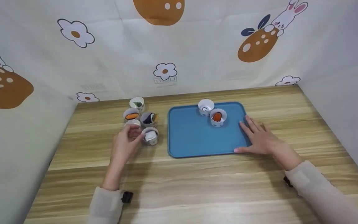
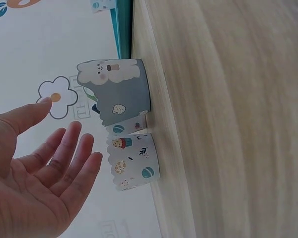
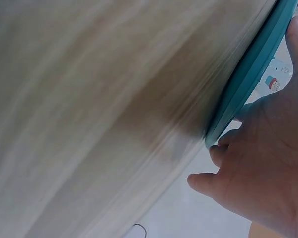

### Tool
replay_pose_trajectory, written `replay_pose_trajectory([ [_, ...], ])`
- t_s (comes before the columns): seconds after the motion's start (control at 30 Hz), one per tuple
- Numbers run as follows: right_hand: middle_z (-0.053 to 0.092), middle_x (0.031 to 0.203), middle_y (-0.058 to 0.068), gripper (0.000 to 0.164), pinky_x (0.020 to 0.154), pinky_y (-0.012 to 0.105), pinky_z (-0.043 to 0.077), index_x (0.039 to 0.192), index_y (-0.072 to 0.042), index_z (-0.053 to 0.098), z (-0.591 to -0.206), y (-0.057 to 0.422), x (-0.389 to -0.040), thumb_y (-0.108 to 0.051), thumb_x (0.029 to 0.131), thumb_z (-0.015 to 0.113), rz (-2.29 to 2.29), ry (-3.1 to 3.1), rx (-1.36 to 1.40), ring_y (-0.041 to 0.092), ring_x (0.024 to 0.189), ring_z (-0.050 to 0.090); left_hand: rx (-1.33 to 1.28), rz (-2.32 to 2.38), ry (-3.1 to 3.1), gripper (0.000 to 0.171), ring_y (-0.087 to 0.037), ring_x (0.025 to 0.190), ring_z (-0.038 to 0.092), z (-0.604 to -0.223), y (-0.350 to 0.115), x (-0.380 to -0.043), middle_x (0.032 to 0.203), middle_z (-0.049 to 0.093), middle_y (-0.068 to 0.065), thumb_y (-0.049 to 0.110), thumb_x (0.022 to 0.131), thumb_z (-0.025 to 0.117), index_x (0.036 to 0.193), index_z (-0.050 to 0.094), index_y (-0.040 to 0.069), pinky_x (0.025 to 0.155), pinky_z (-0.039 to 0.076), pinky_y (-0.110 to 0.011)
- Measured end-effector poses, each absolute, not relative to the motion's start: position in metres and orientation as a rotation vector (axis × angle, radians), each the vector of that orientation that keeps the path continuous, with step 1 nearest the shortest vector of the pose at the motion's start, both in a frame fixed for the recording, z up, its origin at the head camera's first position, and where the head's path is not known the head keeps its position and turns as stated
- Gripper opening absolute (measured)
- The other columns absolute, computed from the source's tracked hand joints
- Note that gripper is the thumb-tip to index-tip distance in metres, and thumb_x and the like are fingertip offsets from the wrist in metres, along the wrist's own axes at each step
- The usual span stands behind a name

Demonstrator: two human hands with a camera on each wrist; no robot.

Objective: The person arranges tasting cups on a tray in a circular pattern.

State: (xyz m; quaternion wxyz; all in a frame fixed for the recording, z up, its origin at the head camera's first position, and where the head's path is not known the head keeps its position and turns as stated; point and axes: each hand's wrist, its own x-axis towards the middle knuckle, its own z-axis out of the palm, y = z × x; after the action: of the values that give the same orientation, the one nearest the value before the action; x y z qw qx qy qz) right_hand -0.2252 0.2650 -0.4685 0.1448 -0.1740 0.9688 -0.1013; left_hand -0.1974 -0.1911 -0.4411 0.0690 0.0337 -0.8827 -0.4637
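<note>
In the head view my left hand hovers by a cluster of paper baking cups. Its fingers are loosely bent and hold nothing; the left wrist view shows a gap between the hand and the cups. Nearest is a grey bear-print cup with something white inside. A patterned white cup stands beside it, partly hidden by the hand in the head view. My right hand lies with spread fingers on the right rim of a blue tray, touching it.
On the tray stand a white cup and a cup with a reddish-brown piece. Left of the tray, other cups hold an orange piece, a green leaf and a dark piece. A printed cloth backs the wooden table.
</note>
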Motion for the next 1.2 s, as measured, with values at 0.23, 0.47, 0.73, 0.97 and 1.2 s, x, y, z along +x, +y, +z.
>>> replay_pose_trajectory([
  [0.23,-0.007,0.166,0.025,0.120,0.118,0.071,0.003,0.159,-0.004,0.011,-0.4698,0.2657,-0.2254,-0.080,0.078,0.058,-0.292,2.782,-0.490,0.050,0.151,0.004,0.095,-1.383,-2.656,0.033,-0.032,0.107,0.070,-0.4430,-0.1908,-0.1984,0.112,0.072,-0.021,0.009,0.089,0.073,0.118,0.062,-0.003,0.095,0.056,-0.040],
  [0.47,-0.009,0.166,0.025,0.117,0.118,0.071,0.003,0.160,-0.006,0.011,-0.4703,0.2653,-0.2248,-0.079,0.080,0.057,-0.307,2.765,-0.491,0.051,0.151,0.004,0.097,-1.389,-2.663,0.034,-0.032,0.107,0.070,-0.4439,-0.1903,-0.1992,0.113,0.072,-0.022,0.008,0.089,0.073,0.119,0.061,-0.004,0.094,0.056,-0.038],
  [0.73,-0.011,0.166,0.024,0.120,0.118,0.071,0.004,0.160,-0.006,0.005,-0.4715,0.2656,-0.2244,-0.079,0.080,0.056,-0.319,2.763,-0.487,0.053,0.150,0.006,0.096,-1.416,-2.652,0.035,-0.033,0.110,0.069,-0.4447,-0.1898,-0.1984,0.116,0.071,-0.024,0.007,0.089,0.073,0.119,0.061,-0.005,0.096,0.055,-0.040],
  [0.97,-0.007,0.166,0.025,0.125,0.120,0.068,0.005,0.159,-0.002,0.005,-0.4710,0.2659,-0.2262,-0.081,0.078,0.057,-0.308,2.790,-0.507,0.049,0.152,0.006,0.106,-1.360,-2.679,0.036,-0.033,0.111,0.068,-0.4441,-0.1903,-0.1966,0.117,0.071,-0.023,0.010,0.088,0.074,0.119,0.062,-0.003,0.100,0.052,-0.044],
  [1.2,-0.001,0.166,0.025,0.132,0.122,0.064,0.009,0.157,0.005,0.004,-0.4716,0.2666,-0.2276,-0.084,0.075,0.057,-0.282,2.807,-0.542,0.045,0.153,0.006,0.108,-1.361,-2.714,0.040,-0.035,0.117,0.066,-0.4453,-0.1904,-0.1966,0.121,0.068,-0.024,0.010,0.088,0.074,0.122,0.060,-0.005,0.102,0.051,-0.045],
])
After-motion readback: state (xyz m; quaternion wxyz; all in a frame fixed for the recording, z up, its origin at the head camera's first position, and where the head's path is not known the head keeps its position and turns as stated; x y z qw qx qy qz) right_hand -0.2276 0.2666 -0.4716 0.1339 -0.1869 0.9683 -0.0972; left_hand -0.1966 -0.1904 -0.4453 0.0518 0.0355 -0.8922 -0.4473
